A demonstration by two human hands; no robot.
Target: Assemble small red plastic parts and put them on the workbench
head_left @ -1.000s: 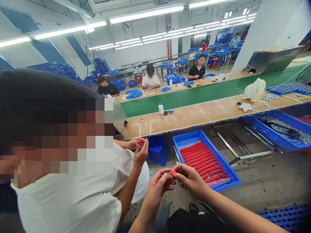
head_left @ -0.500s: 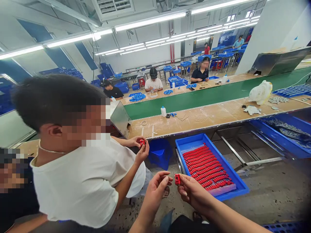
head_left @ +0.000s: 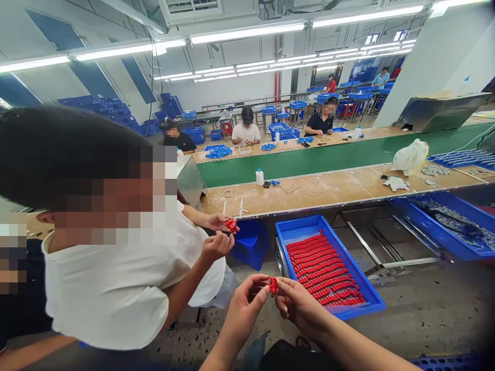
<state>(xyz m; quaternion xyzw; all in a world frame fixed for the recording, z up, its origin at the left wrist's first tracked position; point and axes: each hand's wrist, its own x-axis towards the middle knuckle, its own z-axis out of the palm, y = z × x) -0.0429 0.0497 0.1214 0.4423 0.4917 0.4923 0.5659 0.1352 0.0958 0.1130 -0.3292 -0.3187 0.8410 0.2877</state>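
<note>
A small red plastic part [head_left: 273, 284] is pinched between the fingertips of my left hand [head_left: 247, 305] and my right hand [head_left: 296, 305], low in the middle of the view. Just right of my hands a blue tray [head_left: 300, 228] on the floor holds rows of several red parts [head_left: 323, 268]. To my left sits a person in a white shirt [head_left: 127, 288], whose hands [head_left: 218, 232] hold another red part [head_left: 231, 224].
A long workbench [head_left: 328, 188] with a white bottle [head_left: 259, 176] and a small white fan [head_left: 410, 156] runs across, a green conveyor belt [head_left: 332, 154] behind it. A blue bin [head_left: 251, 241] stands under the bench. Another blue tray [head_left: 444, 226] lies at right. Several workers sit beyond the belt.
My hands came together again on the red part, after my right hand alone held it half a second ago. The neighbour's hands separated, one dropping lower.
</note>
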